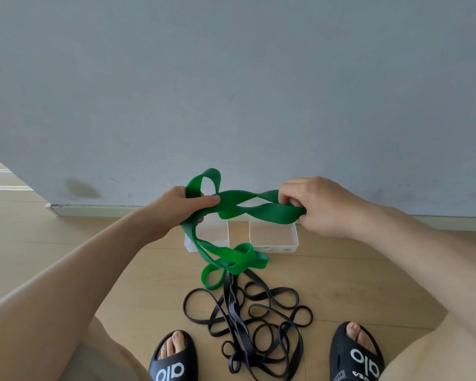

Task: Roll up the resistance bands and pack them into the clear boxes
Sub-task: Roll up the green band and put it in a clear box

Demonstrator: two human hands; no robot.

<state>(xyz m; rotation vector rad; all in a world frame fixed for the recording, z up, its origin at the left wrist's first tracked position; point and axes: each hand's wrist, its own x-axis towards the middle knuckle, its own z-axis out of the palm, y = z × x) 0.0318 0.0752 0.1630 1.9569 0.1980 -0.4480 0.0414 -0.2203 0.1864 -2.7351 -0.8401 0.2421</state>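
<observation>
A wide green resistance band (264, 211) stretches twisted between both hands, above the boxes. My left hand (179, 206) grips its left part, where a loop sticks up and a long tail hangs down to the floor in loose folds. My right hand (318, 204) pinches the band's right end. Two clear boxes stand on the floor by the wall: the left box (217, 237) partly behind the hanging band, the right box (275, 237) below my right hand. Black resistance bands (248, 323) lie in a tangled heap on the floor between my feet.
A grey wall (231, 92) with a baseboard stands right behind the boxes. The floor is light wood (121, 257). My feet in black slippers, the left (173, 358) and the right (357, 353), flank the black heap.
</observation>
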